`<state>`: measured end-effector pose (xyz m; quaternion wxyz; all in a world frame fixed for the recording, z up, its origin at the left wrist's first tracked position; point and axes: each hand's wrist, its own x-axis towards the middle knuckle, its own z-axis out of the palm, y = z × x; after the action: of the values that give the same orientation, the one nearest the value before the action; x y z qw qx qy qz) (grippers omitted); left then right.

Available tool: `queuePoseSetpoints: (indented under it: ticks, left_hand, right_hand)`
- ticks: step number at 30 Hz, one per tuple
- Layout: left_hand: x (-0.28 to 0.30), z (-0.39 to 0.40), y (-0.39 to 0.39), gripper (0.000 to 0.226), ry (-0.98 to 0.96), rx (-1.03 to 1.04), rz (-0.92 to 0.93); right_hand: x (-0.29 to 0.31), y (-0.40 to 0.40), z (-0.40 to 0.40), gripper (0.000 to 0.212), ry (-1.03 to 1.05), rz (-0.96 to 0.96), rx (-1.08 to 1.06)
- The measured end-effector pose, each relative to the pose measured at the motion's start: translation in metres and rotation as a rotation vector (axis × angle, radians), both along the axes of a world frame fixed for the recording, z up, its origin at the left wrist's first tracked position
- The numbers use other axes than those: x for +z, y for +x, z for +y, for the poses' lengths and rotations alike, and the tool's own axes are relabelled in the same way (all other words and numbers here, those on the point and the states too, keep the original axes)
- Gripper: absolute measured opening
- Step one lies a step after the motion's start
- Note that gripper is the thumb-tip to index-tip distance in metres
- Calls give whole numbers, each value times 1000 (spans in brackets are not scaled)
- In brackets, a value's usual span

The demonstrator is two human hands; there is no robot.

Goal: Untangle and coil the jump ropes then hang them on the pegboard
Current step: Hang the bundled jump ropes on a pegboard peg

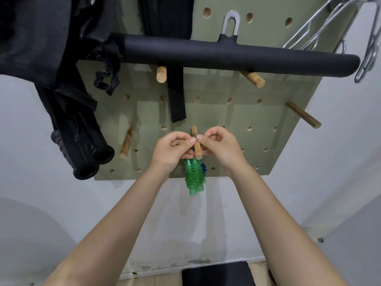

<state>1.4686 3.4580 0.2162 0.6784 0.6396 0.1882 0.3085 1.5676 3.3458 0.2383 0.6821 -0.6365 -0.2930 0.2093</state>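
Observation:
A coiled green jump rope (193, 175) with clear green handles hangs below a wooden peg (196, 142) near the bottom middle of the olive pegboard (237, 116). A bit of blue shows behind the coil. My left hand (172, 150) and my right hand (219, 145) are raised on either side of that peg, and their fingertips pinch the rope's loop right at the peg. The loop itself is mostly hidden by my fingers.
A thick black padded bar (237, 55) hangs across the board above. Black straps and two ribbed black grips (86, 155) dangle at the left. Other wooden pegs (126, 144) stick out around. Metal hangers (369, 48) hang at the top right. White wall lies below.

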Motion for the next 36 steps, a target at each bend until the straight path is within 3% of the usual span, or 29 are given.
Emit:
queuePoseSetpoints:
  ticks: [12,15,17,19,22,27,33,36]
  left_hand:
    - [-17,-8,-7,8,129,155,101]
    - [-30,-23,-33,9,222,188,195]
    - [-46,-36,-59,10,386,186,281]
    - [-69,-51,-88,11,561,147,392]
    - [-110,-81,-133,10,664,17,492]
    - [-184,-136,-203,10,528,-209,494]
    - [-281,-203,-278,11,233,-316,564]
    - [-336,-231,-297,9,191,-374,601]
  right_hand:
    - [-21,2,-15,3,86,37,81]
    - [-35,-17,-43,4,-23,10,8]
    - [-53,-33,-70,4,-127,-73,-45]
    - [-79,-55,-102,4,-248,-185,-101]
    - [-126,-100,-153,4,-406,-280,-165]
    - [-196,-201,-225,13,-471,-146,-263]
    - [-279,-309,-289,11,-546,149,-310]
    - [-326,-334,-317,14,-564,234,-343]
